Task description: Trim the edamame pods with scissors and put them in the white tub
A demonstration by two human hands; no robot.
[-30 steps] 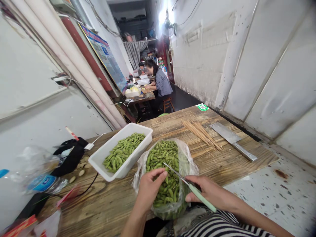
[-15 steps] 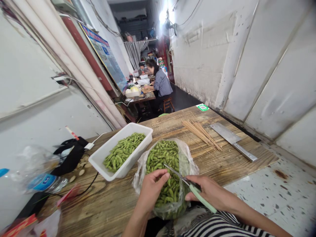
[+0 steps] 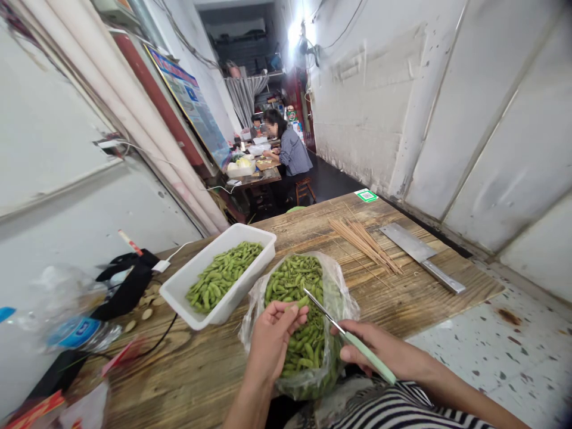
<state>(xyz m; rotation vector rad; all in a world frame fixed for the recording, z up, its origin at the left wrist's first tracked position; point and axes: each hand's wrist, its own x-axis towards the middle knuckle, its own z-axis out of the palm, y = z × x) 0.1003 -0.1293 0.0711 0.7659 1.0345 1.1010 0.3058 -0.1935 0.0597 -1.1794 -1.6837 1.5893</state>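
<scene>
Green pod now turned into plain view, pinched in my left hand above the plastic bag; my right hand, wrapped round the scissors, has their tip just beside it, so I judge it free of the blades.

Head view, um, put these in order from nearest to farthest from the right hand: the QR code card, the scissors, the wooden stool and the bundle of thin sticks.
1. Scissors: held in the right hand.
2. Bundle of thin sticks: on the table, beyond the hand.
3. QR code card: at the table's far end.
4. Wooden stool: past the table, under a seated person.
</scene>
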